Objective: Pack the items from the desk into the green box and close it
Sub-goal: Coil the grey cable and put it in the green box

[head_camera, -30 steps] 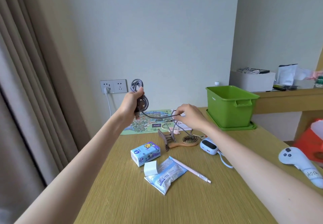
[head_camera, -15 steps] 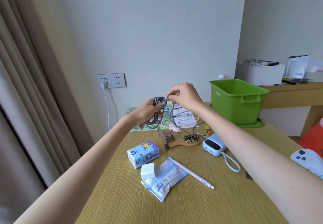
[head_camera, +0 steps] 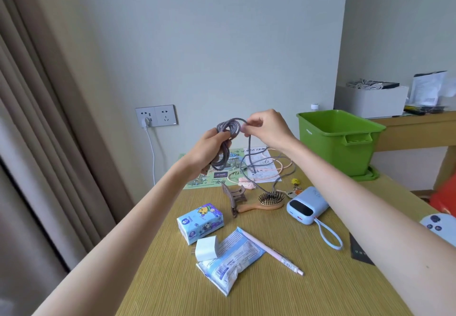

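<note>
Pale wall, yellow-tan wood-grain bench (head_camera: 271,291). Your left hand (head_camera: 207,150) grips the coiled grey braided cable (head_camera: 227,143) in the air, left of the open green plastic box (head_camera: 333,147). Your right hand (head_camera: 269,128) pinches the loose strand at the top of the coil. The coil hangs with its long axis vertical and its tail trails to the bench. The right hand is nearer the box, so probably finish the wrap, then carry it right.

A handwritten "6" can be read on the white paper sheet (head_camera: 256,154) at centre frame. Print on the wipes packet (head_camera: 232,259) and the embossed mark on the green box (head_camera: 328,152) are too small to read.
</note>
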`<state>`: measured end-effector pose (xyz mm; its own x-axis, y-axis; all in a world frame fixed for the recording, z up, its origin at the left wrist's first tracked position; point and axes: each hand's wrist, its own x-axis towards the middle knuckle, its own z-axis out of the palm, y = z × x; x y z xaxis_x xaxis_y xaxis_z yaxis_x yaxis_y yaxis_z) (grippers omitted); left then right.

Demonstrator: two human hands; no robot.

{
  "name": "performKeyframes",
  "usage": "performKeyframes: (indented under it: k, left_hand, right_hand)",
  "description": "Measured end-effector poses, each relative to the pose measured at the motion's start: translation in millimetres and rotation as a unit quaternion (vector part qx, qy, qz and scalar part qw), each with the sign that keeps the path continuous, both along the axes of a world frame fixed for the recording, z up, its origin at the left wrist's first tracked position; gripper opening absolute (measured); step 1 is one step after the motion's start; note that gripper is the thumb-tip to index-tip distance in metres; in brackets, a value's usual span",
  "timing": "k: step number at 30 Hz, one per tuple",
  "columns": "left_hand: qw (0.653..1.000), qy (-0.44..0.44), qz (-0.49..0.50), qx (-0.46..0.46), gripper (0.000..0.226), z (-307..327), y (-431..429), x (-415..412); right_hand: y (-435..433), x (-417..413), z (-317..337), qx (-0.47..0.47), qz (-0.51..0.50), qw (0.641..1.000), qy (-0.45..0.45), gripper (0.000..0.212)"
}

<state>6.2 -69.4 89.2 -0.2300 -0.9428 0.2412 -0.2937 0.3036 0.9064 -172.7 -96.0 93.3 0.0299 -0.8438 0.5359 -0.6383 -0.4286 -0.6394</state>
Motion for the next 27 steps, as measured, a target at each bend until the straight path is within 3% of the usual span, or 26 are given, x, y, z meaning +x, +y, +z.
performKeyframes:
  k: [4, 7, 16, 22, 24, 27]
  left_hand:
    - [0.996, 0.077, 0.023, -0.044, 0.014, 13.9, -2.5, 1.4]
    - [0.991, 0.107, 0.030, -0.072, 0.017, 18.7, -6.9, -6.1]
    - [0.991, 0.087, -0.003, -0.106, 0.018, 35.4, -11.1, -28.6]
    - [0.991, 0.057, 0.013, -0.122, 0.022, 45.0, -11.4, -24.3]
    - [0.990, 0.098, 0.016, -0.099, 0.021, 53.2, -10.7, -18.1]
    - [0.966, 0.258, -0.006, -0.032, 0.023, 72.3, -9.0, -0.6]
  right_hand:
    - [1.5, -6.2, -11.4, 0.058, 0.118, 0.979, -0.153, 0.018]
    - [5.7, -0.1, -9.2, 0.062, 0.163, 0.962, -0.212, 0.020]
    - [8.9, 22.7, 10.8, -0.036, 0.083, 0.988, -0.126, 0.033]
    - [15.9, 22.9, 18.0, -0.033, 0.132, 0.986, -0.097, 0.038]
    - [16.5, 19.1, 20.2, -0.012, 0.152, 0.983, -0.098, 0.037]
    - [11.7, 10.2, 19.2, 0.006, 0.138, 0.988, -0.068, 0.024]
